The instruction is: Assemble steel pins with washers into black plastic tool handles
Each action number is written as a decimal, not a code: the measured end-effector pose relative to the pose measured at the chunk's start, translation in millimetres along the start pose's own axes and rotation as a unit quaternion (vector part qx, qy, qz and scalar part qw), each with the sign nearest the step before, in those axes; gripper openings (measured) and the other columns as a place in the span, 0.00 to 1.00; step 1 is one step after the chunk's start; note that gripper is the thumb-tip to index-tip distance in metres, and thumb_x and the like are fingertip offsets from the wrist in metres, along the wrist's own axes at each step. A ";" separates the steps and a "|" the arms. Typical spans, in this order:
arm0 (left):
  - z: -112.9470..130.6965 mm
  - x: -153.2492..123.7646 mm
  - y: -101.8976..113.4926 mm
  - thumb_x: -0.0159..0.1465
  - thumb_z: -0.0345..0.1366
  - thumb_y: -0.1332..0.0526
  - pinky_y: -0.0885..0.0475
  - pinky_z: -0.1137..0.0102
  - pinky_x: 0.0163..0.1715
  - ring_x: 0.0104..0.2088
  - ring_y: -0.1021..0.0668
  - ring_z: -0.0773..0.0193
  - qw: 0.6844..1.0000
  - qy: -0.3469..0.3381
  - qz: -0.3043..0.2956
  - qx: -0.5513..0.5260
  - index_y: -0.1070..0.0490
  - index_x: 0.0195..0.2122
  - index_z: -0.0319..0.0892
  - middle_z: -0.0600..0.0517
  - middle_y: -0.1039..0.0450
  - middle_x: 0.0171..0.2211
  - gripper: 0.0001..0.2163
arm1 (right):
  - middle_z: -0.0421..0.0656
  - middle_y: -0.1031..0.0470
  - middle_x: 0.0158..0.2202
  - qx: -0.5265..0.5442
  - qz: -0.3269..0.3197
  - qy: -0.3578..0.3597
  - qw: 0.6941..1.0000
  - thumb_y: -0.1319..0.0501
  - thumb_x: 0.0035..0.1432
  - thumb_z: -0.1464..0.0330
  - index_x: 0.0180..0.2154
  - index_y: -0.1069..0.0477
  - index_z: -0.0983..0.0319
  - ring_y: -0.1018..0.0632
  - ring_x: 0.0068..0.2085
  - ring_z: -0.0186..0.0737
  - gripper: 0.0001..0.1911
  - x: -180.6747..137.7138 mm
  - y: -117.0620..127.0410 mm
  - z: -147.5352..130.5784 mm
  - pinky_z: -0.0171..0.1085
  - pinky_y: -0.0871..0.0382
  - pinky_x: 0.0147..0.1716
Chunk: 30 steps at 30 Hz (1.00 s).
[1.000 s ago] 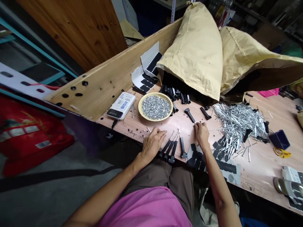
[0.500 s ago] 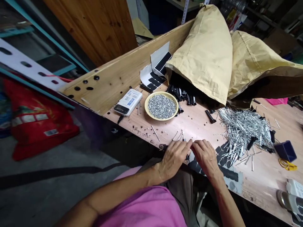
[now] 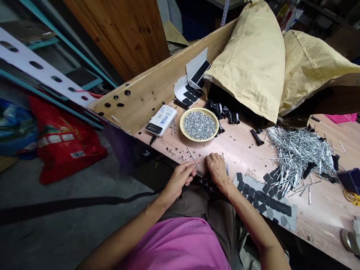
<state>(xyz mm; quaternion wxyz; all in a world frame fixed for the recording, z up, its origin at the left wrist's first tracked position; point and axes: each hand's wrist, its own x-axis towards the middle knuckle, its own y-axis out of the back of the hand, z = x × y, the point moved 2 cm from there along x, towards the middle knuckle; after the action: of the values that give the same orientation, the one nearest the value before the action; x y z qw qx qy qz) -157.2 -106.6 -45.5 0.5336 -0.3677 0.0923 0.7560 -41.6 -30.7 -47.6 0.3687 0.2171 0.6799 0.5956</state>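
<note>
Both hands have come apart and shifted left along the edge of the wood-grained table (image 3: 317,210), where half a second ago they nearly met. Farthest left, a glossy red bag (image 3: 67,140) slumps on the floor. Next comes a smooth white box with a dark display (image 3: 161,120), rounded at its corners, on the table near the front edge. The left hand (image 3: 184,175) is pinched nearly closed, thumb against fingers, on a thin, straight metal pin (image 3: 197,161) that points up and away at a slant; another loose pin (image 3: 191,153) lies just beyond. Past them sits a round, pale-yellow bowl (image 3: 198,140) filled with tiny, glinting metal bits. The right hand (image 3: 217,167) rests at the edge with fingers curled down; I cannot tell whether it grips anything. Dark pieces (image 3: 207,183) show below it, partly hidden. Behind stands a creased tan sack (image 3: 250,63), its mouth open. Farther right, a grey backing sheet (image 3: 292,220) carries flat black pads, some rounded, beside a bristling heap of shiny metal pins (image 3: 300,157).
</note>
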 end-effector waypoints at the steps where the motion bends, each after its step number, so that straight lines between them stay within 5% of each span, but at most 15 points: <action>1: -1.1 -0.6 -0.3 0.49 0.42 0.33 0.55 0.78 0.14 0.13 0.44 0.79 1.000 0.010 -0.008 -0.009 0.26 0.46 0.36 0.61 0.39 0.18 0.24 | 0.51 0.27 0.39 -0.006 -0.007 -0.012 1.000 0.50 0.61 0.78 0.39 0.28 0.65 0.29 0.40 0.46 0.13 -0.1 -0.4 -1.6 0.40 0.36 0.39; 7: -6.3 -2.0 1.6 0.48 0.45 0.32 0.55 0.78 0.13 0.13 0.44 0.80 0.998 0.026 -0.048 -0.014 0.25 0.45 0.36 0.61 0.40 0.18 0.25 | 0.50 0.27 0.37 0.032 0.017 0.011 0.999 0.50 0.59 0.80 0.37 0.32 0.63 0.29 0.38 0.45 0.12 4.5 -3.1 2.9 0.39 0.36 0.36; 11: -8.2 -1.2 2.1 0.48 0.46 0.33 0.57 0.77 0.13 0.13 0.45 0.80 0.999 0.020 -0.051 -0.002 0.25 0.45 0.35 0.61 0.40 0.17 0.26 | 0.44 0.28 0.33 0.202 0.068 0.002 0.977 0.47 0.56 0.77 0.35 0.34 0.60 0.28 0.35 0.42 0.08 8.1 -7.0 12.7 0.38 0.35 0.34; 13: -10.1 -1.0 0.7 0.48 0.47 0.33 0.57 0.77 0.14 0.13 0.45 0.79 0.998 0.015 -0.060 0.001 0.26 0.47 0.35 0.61 0.40 0.17 0.28 | 0.40 0.29 0.30 0.351 0.115 -0.047 0.928 0.46 0.54 0.75 0.36 0.36 0.59 0.28 0.31 0.39 0.08 5.3 -8.1 17.3 0.37 0.34 0.32; 17: -13.6 -1.4 -5.3 0.48 0.50 0.33 0.55 0.76 0.14 0.15 0.45 0.78 0.996 -0.022 -0.090 0.001 0.27 0.50 0.34 0.60 0.40 0.17 0.31 | 0.36 0.30 0.28 0.625 0.155 -0.113 0.757 0.41 0.51 0.67 0.35 0.39 0.58 0.26 0.27 0.35 0.08 -9.0 -7.0 18.5 0.35 0.31 0.28; 19: -14.4 -1.9 -9.3 0.49 0.51 0.34 0.55 0.75 0.14 0.15 0.45 0.78 0.993 -0.037 -0.108 0.005 0.27 0.50 0.35 0.60 0.40 0.18 0.31 | 0.36 0.30 0.28 0.686 0.157 -0.125 0.699 0.38 0.49 0.65 0.34 0.38 0.58 0.25 0.28 0.34 0.11 -17.0 -3.9 16.8 0.34 0.30 0.29; 22: -14.0 -3.4 -14.5 0.50 0.51 0.35 0.55 0.75 0.15 0.16 0.45 0.78 0.991 -0.043 -0.126 0.018 0.28 0.52 0.35 0.60 0.41 0.18 0.32 | 0.36 0.29 0.28 0.709 0.175 -0.140 0.669 0.35 0.47 0.64 0.33 0.37 0.58 0.25 0.29 0.33 0.12 -26.4 0.1 15.7 0.34 0.28 0.31; 30: -11.5 -8.7 -19.8 0.53 0.51 0.36 0.56 0.75 0.16 0.17 0.47 0.77 0.987 -0.032 -0.153 0.041 0.30 0.54 0.37 0.60 0.43 0.19 0.31 | 0.37 0.27 0.29 0.711 0.221 -0.167 0.646 0.33 0.46 0.61 0.32 0.37 0.58 0.24 0.31 0.34 0.15 -38.9 -4.7 16.8 0.36 0.25 0.32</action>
<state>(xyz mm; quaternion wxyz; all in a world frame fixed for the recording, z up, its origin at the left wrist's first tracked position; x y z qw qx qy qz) -133.3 -111.0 -43.0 0.6601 -0.3311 0.0492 0.6725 -3.5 -49.3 -43.0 0.0657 0.6521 0.7533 -0.0539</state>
